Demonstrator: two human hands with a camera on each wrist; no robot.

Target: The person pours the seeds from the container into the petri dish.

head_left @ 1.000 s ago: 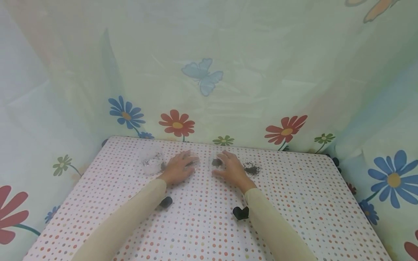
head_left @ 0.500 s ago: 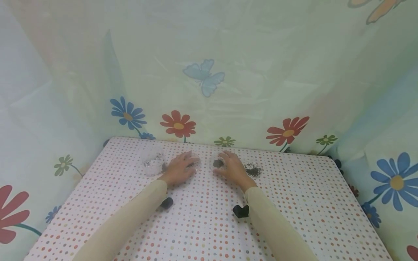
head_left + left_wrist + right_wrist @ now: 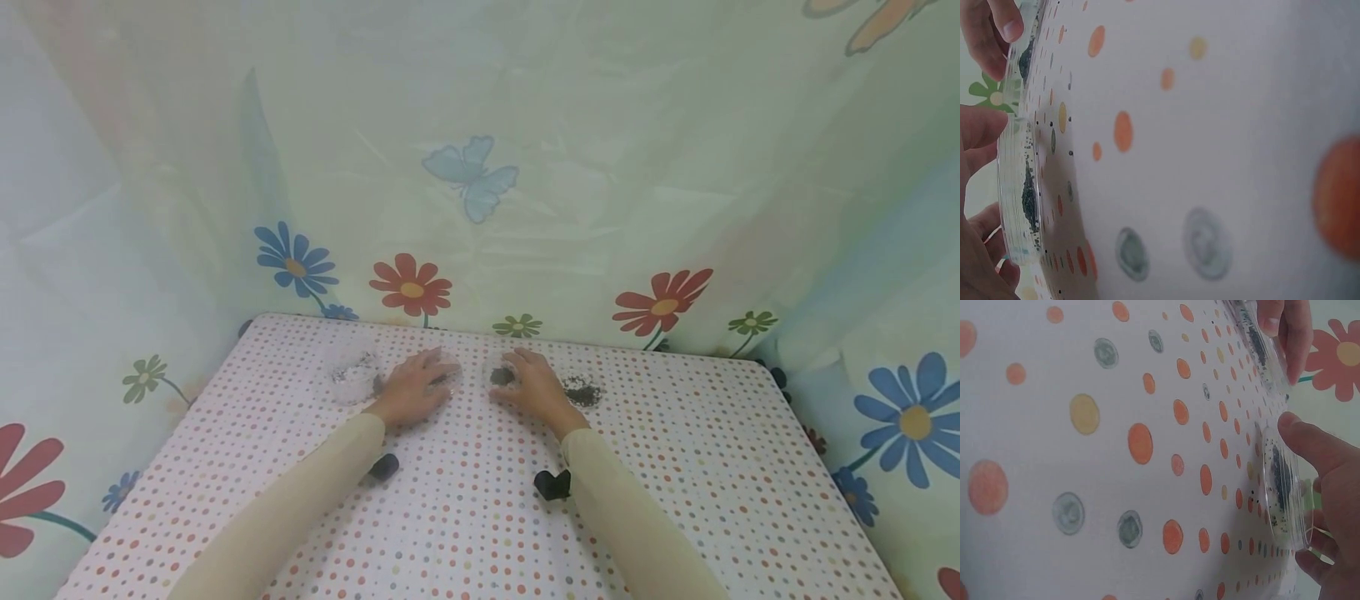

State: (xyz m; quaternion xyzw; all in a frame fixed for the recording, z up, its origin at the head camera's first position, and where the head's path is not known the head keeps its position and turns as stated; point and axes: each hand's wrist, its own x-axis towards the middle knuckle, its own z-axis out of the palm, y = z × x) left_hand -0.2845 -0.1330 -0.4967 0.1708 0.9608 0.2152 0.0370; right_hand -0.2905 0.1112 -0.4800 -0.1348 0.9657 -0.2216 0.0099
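My left hand (image 3: 412,387) grips a clear round petri dish (image 3: 1017,187) by its sides, thumb on one edge and fingers on the other. Black granules lie inside it. Beside it, my right hand (image 3: 534,385) holds a second clear dish (image 3: 1284,481) the same way, with a dark heap of granules within. Both dishes are at the table surface; whether they rest fully on it I cannot tell. Left of my left hand lies another clear container (image 3: 355,377) with dark and white specks. A similar one (image 3: 582,389), with black granules, lies right of my right hand.
The table (image 3: 465,517) wears a white cover with coloured dots. A few loose black grains (image 3: 1071,153) are scattered near the left dish. Black pieces (image 3: 552,485) show beside the sleeves. A flowered curtain (image 3: 540,208) hangs behind and at both sides.
The head view shifts very slightly. Both hands keep their hold on the dishes in the same places.
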